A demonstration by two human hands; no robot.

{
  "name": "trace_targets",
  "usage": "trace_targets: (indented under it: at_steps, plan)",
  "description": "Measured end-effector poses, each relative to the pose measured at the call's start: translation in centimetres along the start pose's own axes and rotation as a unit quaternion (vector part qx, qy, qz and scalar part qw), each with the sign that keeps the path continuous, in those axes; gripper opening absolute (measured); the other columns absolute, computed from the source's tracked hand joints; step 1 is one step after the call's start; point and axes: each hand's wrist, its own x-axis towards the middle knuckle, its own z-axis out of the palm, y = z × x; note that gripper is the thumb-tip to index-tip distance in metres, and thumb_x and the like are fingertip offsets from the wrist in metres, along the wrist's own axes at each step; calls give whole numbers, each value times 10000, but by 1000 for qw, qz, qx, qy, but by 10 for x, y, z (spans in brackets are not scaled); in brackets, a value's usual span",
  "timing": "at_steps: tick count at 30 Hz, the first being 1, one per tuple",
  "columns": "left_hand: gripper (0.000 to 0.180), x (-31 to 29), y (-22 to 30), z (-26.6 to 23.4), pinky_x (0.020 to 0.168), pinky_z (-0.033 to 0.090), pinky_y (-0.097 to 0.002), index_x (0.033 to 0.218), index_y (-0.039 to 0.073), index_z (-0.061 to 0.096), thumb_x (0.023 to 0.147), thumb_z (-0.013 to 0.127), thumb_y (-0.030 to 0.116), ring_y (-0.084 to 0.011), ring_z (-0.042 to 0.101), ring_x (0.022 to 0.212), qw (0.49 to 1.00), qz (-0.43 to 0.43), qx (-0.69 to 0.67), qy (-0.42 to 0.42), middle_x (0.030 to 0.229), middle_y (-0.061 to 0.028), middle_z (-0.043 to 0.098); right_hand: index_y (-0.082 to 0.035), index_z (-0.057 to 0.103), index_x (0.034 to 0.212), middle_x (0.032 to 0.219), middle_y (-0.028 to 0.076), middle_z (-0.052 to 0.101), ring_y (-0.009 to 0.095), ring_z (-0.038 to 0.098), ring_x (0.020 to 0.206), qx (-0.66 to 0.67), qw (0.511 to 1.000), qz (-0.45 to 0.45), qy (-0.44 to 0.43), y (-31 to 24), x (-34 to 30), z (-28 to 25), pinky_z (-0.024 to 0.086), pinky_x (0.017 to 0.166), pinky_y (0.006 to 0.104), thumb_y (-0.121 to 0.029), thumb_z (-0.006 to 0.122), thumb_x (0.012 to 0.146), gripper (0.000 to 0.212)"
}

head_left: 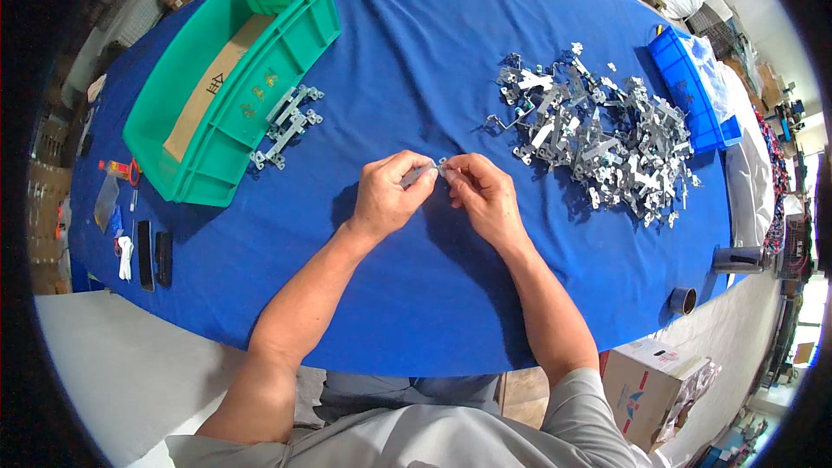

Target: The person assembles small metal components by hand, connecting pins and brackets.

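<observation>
My left hand (pixel 388 196) pinches a small silver metal bracket (pixel 441 167) between thumb and fingers, above the middle of the table. Close beside it, my right hand (pixel 485 198) has its thumb and fingertips closed on the other end of the same bracket. The fingers cover most of the piece, so its full shape is hidden. To the right lies a wide heap of loose metal brackets (pixel 598 134). A few similar brackets (pixel 290 121) lie in a small group to the left, against the side of a green bin.
The green plastic bin (pixel 227 175) holds a strip of cardboard (pixel 217 85). A blue crate (pixel 685 91) tilts at the far right. Dark cylinders (pixel 683 300) sit near the right edge. Black bars (pixel 145 256) and scissors (pixel 133 172) lie left on the blue cloth (pixel 390 312).
</observation>
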Motion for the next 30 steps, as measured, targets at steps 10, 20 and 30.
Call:
trace_targets:
  at_steps: [10,20,30]
  plan:
    - [67,-1,0,-2,509,349,-216,934,-3,696,906,693,58,0,431,596,998,-10,-38,47,650,73,543,7,671,1049,752,23,661,76,579,647,3,997,75,24,-6,-1,-2,469,580,255,-117,633,962,156]
    - [72,0,2,-2,500,335,-220,932,-5,696,908,694,63,0,413,588,998,-19,-39,42,632,80,516,-2,668,1083,778,34,660,86,595,651,-44,997,62,-4,-7,-2,-2,497,592,266,-86,655,942,164]
    - [91,0,3,-1,548,487,-302,903,2,677,857,713,72,-132,638,610,1000,1,13,13,743,-106,691,0,627,1074,841,42,587,79,583,673,7,1000,2,10,-3,-1,2,514,576,246,-32,631,952,126]
